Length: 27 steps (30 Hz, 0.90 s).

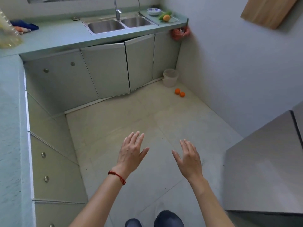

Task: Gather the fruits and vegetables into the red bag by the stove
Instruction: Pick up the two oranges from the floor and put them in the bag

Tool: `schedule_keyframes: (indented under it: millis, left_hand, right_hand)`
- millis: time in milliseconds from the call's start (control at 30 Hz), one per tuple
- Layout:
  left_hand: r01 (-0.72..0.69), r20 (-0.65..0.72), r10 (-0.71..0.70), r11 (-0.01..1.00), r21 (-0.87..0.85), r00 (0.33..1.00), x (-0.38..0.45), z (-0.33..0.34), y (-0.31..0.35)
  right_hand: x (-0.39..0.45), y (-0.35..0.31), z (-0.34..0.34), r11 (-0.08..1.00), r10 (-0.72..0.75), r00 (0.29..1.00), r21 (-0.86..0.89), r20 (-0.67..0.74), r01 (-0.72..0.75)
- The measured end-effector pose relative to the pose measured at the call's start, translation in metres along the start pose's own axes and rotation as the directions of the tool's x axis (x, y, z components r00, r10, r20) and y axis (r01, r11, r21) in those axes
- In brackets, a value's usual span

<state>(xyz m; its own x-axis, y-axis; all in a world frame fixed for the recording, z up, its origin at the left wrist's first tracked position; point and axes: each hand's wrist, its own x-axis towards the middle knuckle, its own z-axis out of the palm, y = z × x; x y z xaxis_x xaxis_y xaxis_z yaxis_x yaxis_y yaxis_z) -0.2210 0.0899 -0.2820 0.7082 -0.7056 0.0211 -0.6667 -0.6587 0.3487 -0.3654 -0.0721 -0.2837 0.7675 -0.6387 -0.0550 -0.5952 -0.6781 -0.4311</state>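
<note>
Both hands, left (131, 153) and right (188, 158), spread empty above floor; two oranges (179, 93) far off.

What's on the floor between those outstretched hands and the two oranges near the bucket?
Nothing: in the head view, only bare floor tiles lie between the left hand, the right hand and the two oranges.
</note>
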Motion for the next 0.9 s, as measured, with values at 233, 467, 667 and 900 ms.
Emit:
schedule_keyframes:
  millis: [233,467,667,900]
  left_hand:
    - [-0.032,0.042,0.032,0.999,-0.008,0.999,0.092,0.016,0.006]
    - [-0.039,0.045,0.038,0.999,0.020,0.998,0.220,0.024,0.028]
    - [-0.055,0.028,0.054,0.998,0.032,0.998,0.322,0.023,0.042]
    - [-0.083,0.043,0.081,0.996,0.046,0.996,0.434,0.028,0.042]
  right_hand:
    - [0.085,0.022,-0.004,0.999,0.045,0.999,0.009,-0.009,-0.045]
    - [0.209,0.055,-0.032,0.999,0.044,0.999,0.015,-0.012,-0.044]
    - [0.309,0.074,-0.052,0.999,0.047,0.998,0.028,-0.033,-0.046]
    - [0.413,0.083,-0.058,0.999,0.052,0.998,0.013,-0.026,-0.052]
